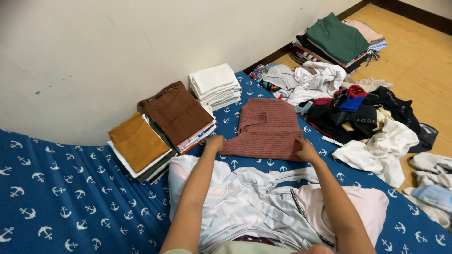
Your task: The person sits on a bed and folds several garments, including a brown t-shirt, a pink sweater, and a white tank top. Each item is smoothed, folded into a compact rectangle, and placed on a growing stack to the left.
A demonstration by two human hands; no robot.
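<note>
1. Step in hand, by the look of it: folding the pink knit sweater (267,128). It lies flat on the bed (70,202) w/ blue anchor-print sheet, already squared into a neat rectangle, sleeve tucked across the top.
2. Left hand (214,142) pinches the near-left corner of the knit; right hand (306,149) pinches the near-right corner. Both closed on fabric, fingers curled under the bottom edge.
3. Just left of the sweater: folded stacks against the wall – brown top (176,112) on one pile, mustard top (136,141) on another, white folded stack (215,85) behind.
4. Right of it: unsorted heap of dark & white clothes (362,117), spilling from the bed edge onto the wood floor (423,61); another folded pile w/ green top (338,37) further back on the floor.
5. Near the person: pale striped garment (245,202) spread loose in the lap area, touching the sweater's bottom edge.
6. Next move likely calls for an even lift of both corners, same height, so the fold stays square and the knit doesn't sag mid-way.
</note>
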